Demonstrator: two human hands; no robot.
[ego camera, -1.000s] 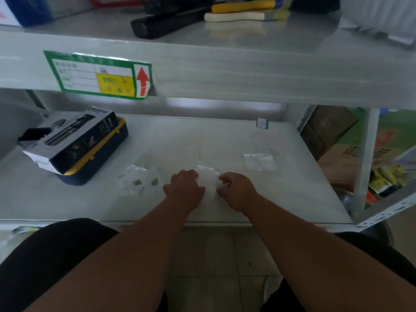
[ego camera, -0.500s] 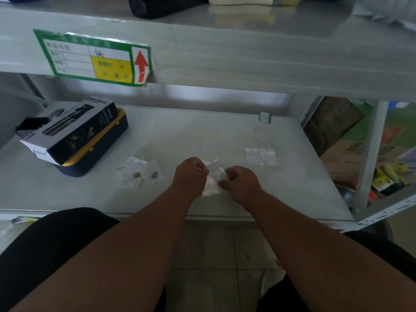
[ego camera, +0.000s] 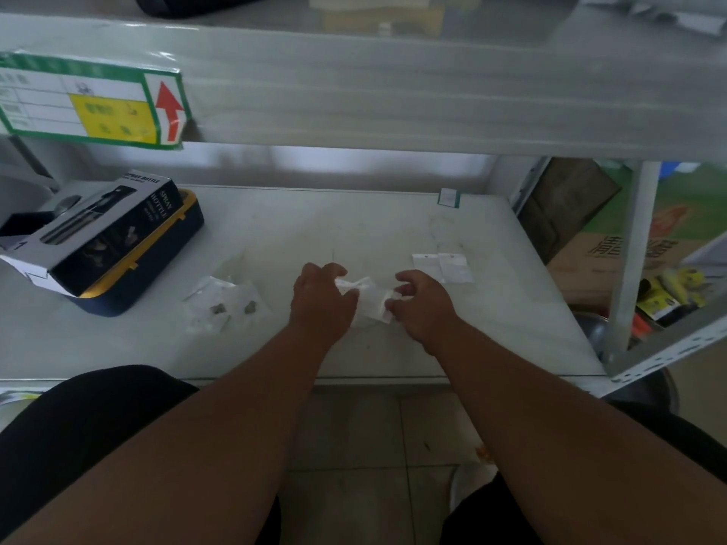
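A small clear plastic bag (ego camera: pixel 369 298) is stretched between both hands just above the grey shelf (ego camera: pixel 354 230). My left hand (ego camera: pixel 320 298) pinches its left edge with curled fingers. My right hand (ego camera: pixel 419 304) pinches its right lower edge. What the bag holds is hidden by my fingers and blur.
Two clear bags with small dark parts (ego camera: pixel 224 304) lie left of my hands. Flat empty bags (ego camera: pixel 442 267) lie to the right. A spray-bottle box on a blue and yellow case (ego camera: pixel 106 241) stands at the left. An upper shelf beam with a green label (ego camera: pixel 90 104) hangs overhead.
The bag lay flat under both hands a second ago. Both hands have since lifted it off the shelf and pulled it out between them.
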